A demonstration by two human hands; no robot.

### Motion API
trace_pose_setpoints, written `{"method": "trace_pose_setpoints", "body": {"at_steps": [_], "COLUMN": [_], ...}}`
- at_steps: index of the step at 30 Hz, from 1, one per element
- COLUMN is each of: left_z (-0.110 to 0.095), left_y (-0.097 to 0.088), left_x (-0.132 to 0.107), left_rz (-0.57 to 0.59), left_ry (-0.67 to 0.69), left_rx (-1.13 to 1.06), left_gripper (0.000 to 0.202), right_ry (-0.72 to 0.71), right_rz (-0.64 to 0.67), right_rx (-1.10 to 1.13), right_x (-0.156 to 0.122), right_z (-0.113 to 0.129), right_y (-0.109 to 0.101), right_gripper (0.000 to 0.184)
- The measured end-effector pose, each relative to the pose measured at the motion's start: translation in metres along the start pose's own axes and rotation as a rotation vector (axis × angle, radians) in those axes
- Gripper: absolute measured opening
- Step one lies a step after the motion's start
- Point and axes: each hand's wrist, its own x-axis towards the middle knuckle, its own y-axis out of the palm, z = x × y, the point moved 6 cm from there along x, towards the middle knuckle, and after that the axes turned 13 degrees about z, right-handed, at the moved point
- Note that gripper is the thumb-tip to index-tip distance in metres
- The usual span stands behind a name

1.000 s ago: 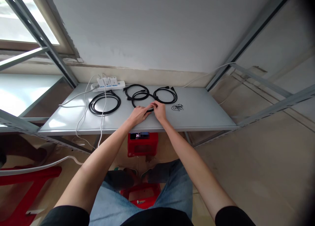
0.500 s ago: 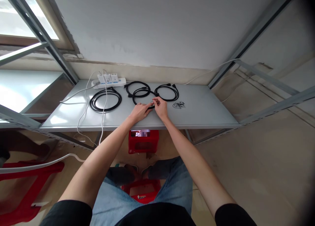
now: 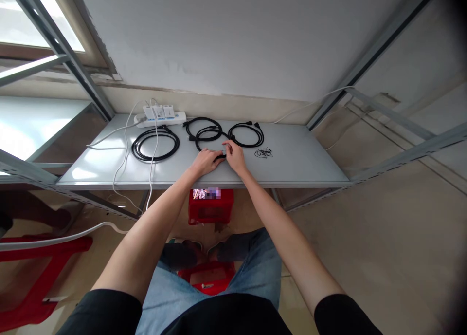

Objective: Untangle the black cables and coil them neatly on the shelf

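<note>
My left hand (image 3: 207, 162) presses on the near side of a coiled black cable (image 3: 197, 144), its fingers closed round the strands. Close against it on the right, my right hand (image 3: 235, 158) has thumb and fingers bent together at the same stretch of cable; whatever small thing is pinched there is too fine to make out. Behind this coil and partly overlapping it lies another black cable coil (image 3: 202, 118). A third coil (image 3: 248, 145) with two plug ends rests to the right. Several thin black ties (image 3: 263, 153) lie in a loose heap right of my hands.
A larger black coil (image 3: 135, 153) lies on the grey shelf (image 3: 299, 164) at left, crossed by white cords. Behind it stands a white power strip (image 3: 178, 118) with chargers. Metal uprights flank the shelf. A red stool (image 3: 209, 213) stands below, bearing a lit screen (image 3: 200, 194).
My right hand's fingers have shifted slightly at the cable, the index finger now reaching over it. My left hand stays on the coil. The whole view has tilted a little.
</note>
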Motion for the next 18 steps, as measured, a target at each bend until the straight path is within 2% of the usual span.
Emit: {"method": "trace_pose_setpoints", "body": {"at_steps": [7, 12, 18], "left_z": [0.0019, 0.0016, 0.0051], "left_y": [0.0013, 0.0009, 0.0047], "left_x": [0.0014, -0.0003, 0.0011], "left_rz": [0.003, -0.001, -0.025], "left_ry": [-0.026, -0.024, -0.011], "left_rx": [-0.003, -0.004, -0.002], "left_gripper": [0.031, 0.033, 0.029], "right_ry": [0.037, 0.037, 0.079], "right_rz": [0.054, 0.009, 0.025], "right_rx": [-0.036, -0.176, -0.197], "right_x": [-0.0026, -0.0087, -0.0090], "right_z": [-0.0046, -0.0049, -0.0090], "right_y": [0.0025, 0.0042, 0.0060], "right_gripper": [0.026, 0.035, 0.041]}}
